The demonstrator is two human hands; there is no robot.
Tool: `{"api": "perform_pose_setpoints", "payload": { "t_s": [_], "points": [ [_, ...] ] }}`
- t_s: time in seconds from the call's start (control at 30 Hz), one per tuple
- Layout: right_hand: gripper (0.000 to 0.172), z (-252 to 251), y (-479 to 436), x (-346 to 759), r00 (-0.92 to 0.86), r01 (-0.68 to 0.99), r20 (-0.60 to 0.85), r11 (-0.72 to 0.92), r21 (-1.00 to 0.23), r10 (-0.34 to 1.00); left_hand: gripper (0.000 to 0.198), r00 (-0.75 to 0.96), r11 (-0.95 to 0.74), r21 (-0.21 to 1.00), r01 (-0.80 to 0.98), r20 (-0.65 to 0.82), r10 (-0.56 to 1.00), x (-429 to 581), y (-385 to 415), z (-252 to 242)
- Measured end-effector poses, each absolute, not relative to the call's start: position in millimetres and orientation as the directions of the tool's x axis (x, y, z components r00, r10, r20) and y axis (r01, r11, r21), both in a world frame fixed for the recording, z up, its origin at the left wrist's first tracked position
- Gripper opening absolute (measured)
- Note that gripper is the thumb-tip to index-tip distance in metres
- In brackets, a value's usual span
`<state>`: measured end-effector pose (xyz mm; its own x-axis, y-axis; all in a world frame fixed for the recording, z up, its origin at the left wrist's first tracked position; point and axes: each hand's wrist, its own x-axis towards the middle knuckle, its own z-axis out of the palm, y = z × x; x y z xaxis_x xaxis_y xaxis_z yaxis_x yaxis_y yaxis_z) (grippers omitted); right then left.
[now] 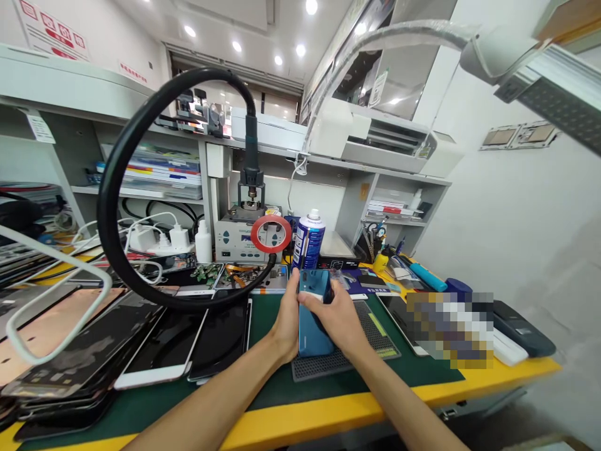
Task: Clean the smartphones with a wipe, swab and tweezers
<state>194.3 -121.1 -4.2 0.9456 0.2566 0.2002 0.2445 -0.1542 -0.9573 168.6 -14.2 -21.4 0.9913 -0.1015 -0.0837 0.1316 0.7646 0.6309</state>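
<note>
A blue smartphone point(310, 316), back side up, is held over a dark ribbed mat point(370, 341) at the middle of the workbench. My left hand point(285, 319) wraps the phone's left edge, thumb up near its top. My right hand point(339, 316) lies over the right side of the phone, fingers curled against its upper part. What the right fingertips touch is hidden behind the hand.
Several phones and screens point(154, 351) lie in rows at the left on the green mat point(282, 388). A blue spray can point(308, 241), a red tape roll point(271, 233), a soldering station point(239, 235) and a thick black hose point(117, 188) stand behind. More phones point(521, 329) lie right.
</note>
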Motion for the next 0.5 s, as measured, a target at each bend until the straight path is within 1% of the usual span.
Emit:
{"api": "perform_pose_setpoints", "payload": {
  "t_s": [0.1, 0.2, 0.3, 0.4, 0.5],
  "points": [
    [0.052, -18.1, -120.8, 190.6, 0.96, 0.269, 0.239, -0.23, -0.935, 0.149, 0.065, 0.991, 0.756, 0.641, 0.13, -0.098, -0.088, 170.3, -13.9, -19.2],
    [0.052, -23.0, -119.4, 190.3, 0.956, 0.29, 0.268, -0.283, -0.914, 0.116, 0.061, 0.993, 0.762, 0.637, 0.118, -0.097, -0.072, 171.6, -13.9, -19.4],
    [0.045, -22.1, -119.3, 193.5, 0.952, 0.301, 0.279, -0.245, -0.921, 0.124, 0.059, 0.984, 0.764, 0.622, 0.173, -0.133, -0.115, 171.9, -12.9, -20.7],
    [0.039, -20.7, -121.6, 197.1, 0.954, 0.279, 0.246, -0.206, -0.938, 0.174, 0.061, 0.973, 0.766, 0.601, 0.227, -0.171, -0.154, 171.4, -12.0, -20.3],
    [0.039, -19.2, -125.3, 198.8, 0.939, 0.322, 0.28, -0.223, -0.92, 0.202, 0.058, 0.978, 0.784, 0.594, 0.182, -0.191, -0.082, 171.1, -12.1, -18.7]
  ]
}}
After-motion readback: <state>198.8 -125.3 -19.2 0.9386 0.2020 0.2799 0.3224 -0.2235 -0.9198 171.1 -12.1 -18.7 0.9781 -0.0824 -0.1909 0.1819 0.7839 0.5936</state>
